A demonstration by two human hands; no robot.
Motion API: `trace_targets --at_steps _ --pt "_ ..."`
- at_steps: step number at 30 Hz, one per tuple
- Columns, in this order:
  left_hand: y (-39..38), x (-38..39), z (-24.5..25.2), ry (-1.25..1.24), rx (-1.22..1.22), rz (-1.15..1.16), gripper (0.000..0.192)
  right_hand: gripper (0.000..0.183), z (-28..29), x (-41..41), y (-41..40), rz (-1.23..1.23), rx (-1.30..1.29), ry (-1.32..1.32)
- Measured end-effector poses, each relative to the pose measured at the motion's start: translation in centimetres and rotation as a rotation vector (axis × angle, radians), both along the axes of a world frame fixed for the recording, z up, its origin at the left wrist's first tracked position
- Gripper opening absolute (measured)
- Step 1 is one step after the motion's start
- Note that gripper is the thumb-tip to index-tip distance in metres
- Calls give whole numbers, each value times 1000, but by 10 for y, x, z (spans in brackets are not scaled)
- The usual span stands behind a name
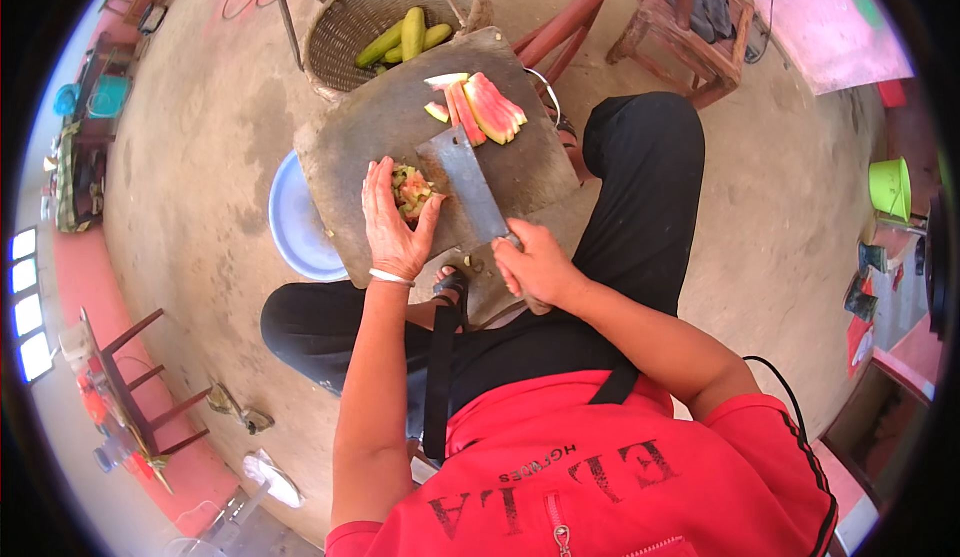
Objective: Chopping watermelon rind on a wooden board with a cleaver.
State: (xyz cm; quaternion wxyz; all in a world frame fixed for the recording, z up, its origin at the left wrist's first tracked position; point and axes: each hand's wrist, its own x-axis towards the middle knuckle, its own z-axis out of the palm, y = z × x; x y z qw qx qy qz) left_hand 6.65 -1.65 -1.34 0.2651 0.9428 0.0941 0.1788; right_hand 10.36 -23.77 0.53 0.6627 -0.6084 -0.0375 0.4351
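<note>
My right hand (534,260) grips the handle of a cleaver (469,185), whose broad blade lies low over a worn wooden board (352,136). Cupped beside a small heap of chopped rind pieces (412,193), my left hand (397,219) has its thumb spread from its fingers and touches the edge of the heap. The blade is just right of the heap. Farther back on the board, slices of watermelon rind (491,109) with pink flesh lie together near the blade's far corner. Whether the blade touches the board is hard to tell.
Behind the board stands a woven basket (330,39) with several yellow-green cucumbers or gourds (412,34). A pale blue basin (292,219) is on the floor, partly under the board's left side. A wooden stool (697,39) is at the back right, and a green bucket (889,188) farther right.
</note>
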Motion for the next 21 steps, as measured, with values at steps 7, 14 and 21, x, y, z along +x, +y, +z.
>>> trace_targets --at_steps 7,14,21 --pt "1 5 -9 -79 -155 139 55 19 -10 -19 56 97 82 10" --pt "43 -6 6 -214 -150 352 42 21 7 -26 101 185 176 -2" --pt "237 -55 -69 13 -536 753 40 22 34 -27 171 283 116 -164"
